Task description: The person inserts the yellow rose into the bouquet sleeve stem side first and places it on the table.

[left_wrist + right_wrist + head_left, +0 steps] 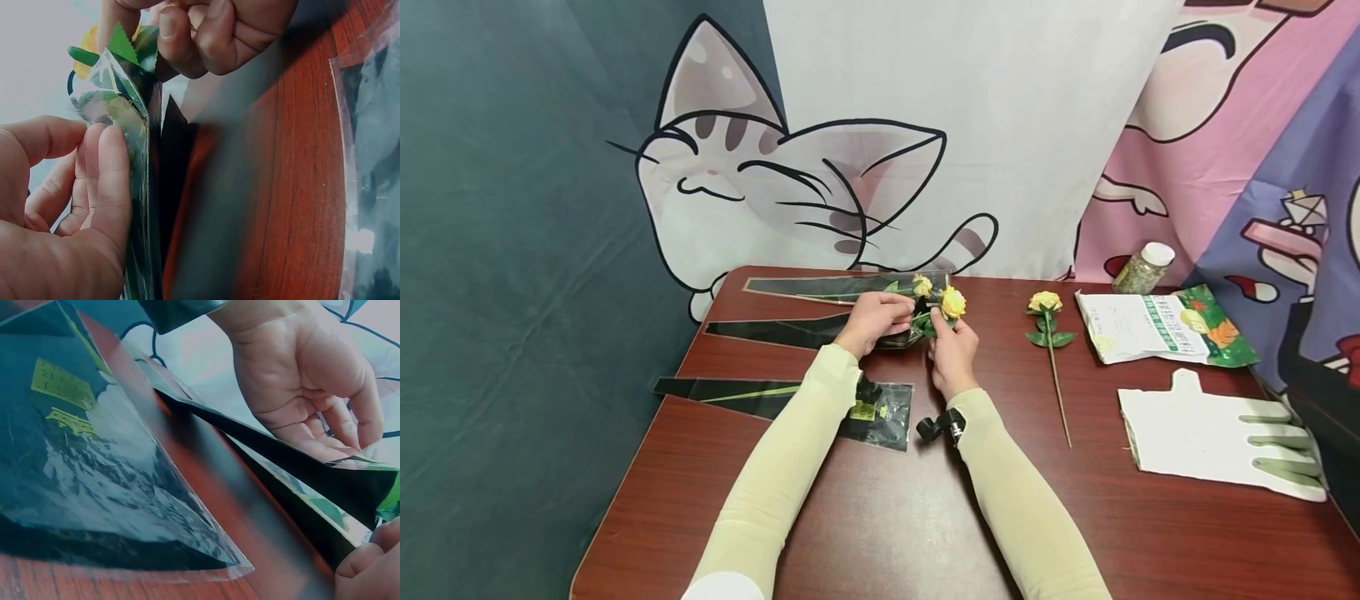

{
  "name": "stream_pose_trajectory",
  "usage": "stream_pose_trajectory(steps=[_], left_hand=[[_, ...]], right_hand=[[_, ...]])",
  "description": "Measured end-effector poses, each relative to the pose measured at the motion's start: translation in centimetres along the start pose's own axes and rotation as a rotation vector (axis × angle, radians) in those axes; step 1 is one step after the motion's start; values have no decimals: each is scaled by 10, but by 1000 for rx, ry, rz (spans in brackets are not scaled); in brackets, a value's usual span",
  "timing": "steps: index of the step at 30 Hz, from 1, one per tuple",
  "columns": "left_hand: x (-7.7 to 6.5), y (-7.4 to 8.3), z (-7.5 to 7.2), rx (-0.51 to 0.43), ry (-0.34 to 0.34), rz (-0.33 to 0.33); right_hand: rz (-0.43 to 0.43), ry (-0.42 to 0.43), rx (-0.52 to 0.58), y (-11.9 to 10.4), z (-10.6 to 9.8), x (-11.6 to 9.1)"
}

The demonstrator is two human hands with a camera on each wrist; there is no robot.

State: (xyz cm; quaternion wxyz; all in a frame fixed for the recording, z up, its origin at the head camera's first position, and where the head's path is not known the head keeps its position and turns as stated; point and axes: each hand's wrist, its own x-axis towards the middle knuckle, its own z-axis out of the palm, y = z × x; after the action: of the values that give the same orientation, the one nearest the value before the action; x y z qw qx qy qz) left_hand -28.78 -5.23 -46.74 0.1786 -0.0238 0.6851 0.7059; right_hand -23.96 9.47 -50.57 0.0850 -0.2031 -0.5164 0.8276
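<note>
My left hand (874, 321) pinches the open edge of a black-and-clear flower sleeve (775, 332) between thumb and fingers. Just under the bloom of a yellow artificial rose (953, 302), my right hand (955, 354) grips it with curled fingers. The rose's stem runs into the mouth of the sleeve, and its green leaves (125, 44) show at the rim in the left wrist view. Its lower stem is hidden. Behind lies another sleeve (842, 287) with a yellow rose (922, 285) inside. Nearer me, a flat sleeve (887, 425) with yellow print rests beneath my left forearm.
A loose yellow rose (1045, 302) lies to the right on the brown table (880, 517). Beyond it are a white and green packet (1157, 327), a jar with a white lid (1146, 267) and a white hand-shaped board (1210, 429). Printed cloth hangs behind.
</note>
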Motion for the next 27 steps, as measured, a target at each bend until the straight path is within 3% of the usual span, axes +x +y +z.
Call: stream_pose_trajectory(steps=[11,21,27], left_hand=[[2,4,5,-30,-5,3],[2,6,7,-71,-23,24],[1,4,2,-63,-19,20]], right_hand=[[-15,13,-67,4,3,0],[46,-33,-71,5,5,2],[119,-100,58,2,1,1]])
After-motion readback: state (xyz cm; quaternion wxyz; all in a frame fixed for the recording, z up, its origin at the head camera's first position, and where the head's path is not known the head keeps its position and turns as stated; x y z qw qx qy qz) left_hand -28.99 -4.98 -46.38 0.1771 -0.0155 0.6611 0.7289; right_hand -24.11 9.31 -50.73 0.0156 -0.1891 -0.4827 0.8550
